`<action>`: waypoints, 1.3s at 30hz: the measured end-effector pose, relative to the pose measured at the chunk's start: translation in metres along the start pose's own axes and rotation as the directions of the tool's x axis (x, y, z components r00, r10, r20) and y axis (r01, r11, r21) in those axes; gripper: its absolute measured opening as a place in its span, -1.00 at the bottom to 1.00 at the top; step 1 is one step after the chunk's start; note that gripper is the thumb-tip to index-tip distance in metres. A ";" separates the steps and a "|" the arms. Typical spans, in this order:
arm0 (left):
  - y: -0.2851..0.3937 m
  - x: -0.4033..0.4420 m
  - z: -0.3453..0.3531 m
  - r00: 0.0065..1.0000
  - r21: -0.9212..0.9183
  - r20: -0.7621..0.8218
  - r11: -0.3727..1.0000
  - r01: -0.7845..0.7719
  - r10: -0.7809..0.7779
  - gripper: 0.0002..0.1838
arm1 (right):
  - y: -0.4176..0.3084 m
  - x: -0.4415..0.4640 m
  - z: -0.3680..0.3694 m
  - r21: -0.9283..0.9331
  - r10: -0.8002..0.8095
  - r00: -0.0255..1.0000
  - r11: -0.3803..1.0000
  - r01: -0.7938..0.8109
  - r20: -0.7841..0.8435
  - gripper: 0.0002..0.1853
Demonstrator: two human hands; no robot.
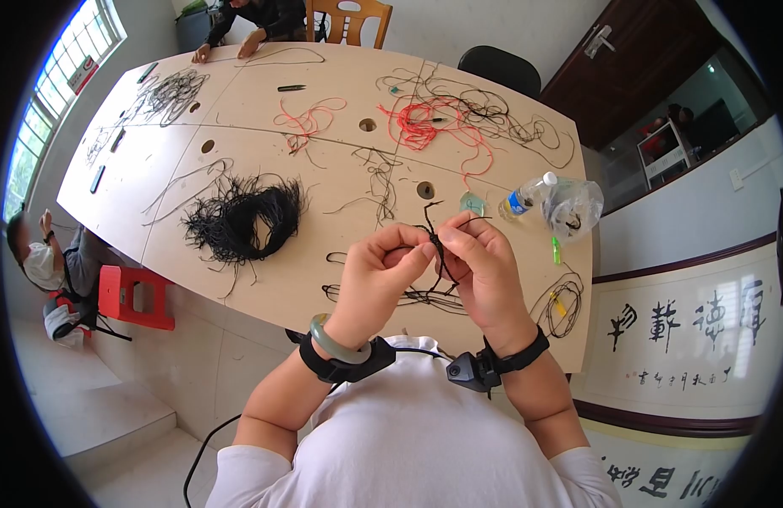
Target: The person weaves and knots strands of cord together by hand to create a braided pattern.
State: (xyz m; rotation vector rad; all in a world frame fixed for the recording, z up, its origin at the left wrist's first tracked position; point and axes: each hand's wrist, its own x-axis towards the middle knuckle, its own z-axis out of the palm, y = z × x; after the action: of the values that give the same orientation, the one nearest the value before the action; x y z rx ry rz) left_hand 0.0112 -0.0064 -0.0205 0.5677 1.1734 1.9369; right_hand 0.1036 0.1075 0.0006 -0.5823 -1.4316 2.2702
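Observation:
Both hands are raised over the table's near edge, close together. My left hand (376, 275) pinches a knotted black cord (436, 247) between thumb and fingertips. On the other side of the knot, my right hand (480, 271) pinches the same cord, with a thin loose end sticking out above its fingers. More of the cord hangs down between the hands. Below them, black cords (434, 299) lie on the table, partly hidden by the hands. A big bundle of black cords (243, 222) rests to the left.
On the wooden table (324, 190) lie red cords (417, 123), grey cords (167, 95), a water bottle (527, 196), a plastic bag (573, 207) and a green lighter (556, 250). Another person's hands (252, 42) are at the far edge. A red stool (133, 296) stands left.

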 end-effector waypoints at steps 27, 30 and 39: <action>-0.008 0.019 0.004 0.993 -0.443 -0.111 0.896 -0.023 -0.029 -0.87 | 0.035 0.012 0.013 -0.834 -0.612 0.762 0.294 0.467 0.211 -0.86; -0.005 0.020 0.000 0.993 -0.473 -0.114 0.881 -0.027 -0.031 -0.87 | 0.025 0.004 0.014 -0.781 -0.465 0.858 0.445 0.439 0.218 -0.89; 0.005 0.013 -0.009 0.998 -0.219 0.033 0.974 0.055 -0.049 -0.91 | -0.014 -0.008 -0.001 -0.624 -0.394 0.897 0.653 0.428 0.202 -0.93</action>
State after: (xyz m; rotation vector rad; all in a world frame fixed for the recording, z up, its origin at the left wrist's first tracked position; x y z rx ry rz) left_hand -0.0052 -0.0018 -0.0209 0.4398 0.9322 1.9758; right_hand 0.1121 0.1097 0.0139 -0.3283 -2.1479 1.3933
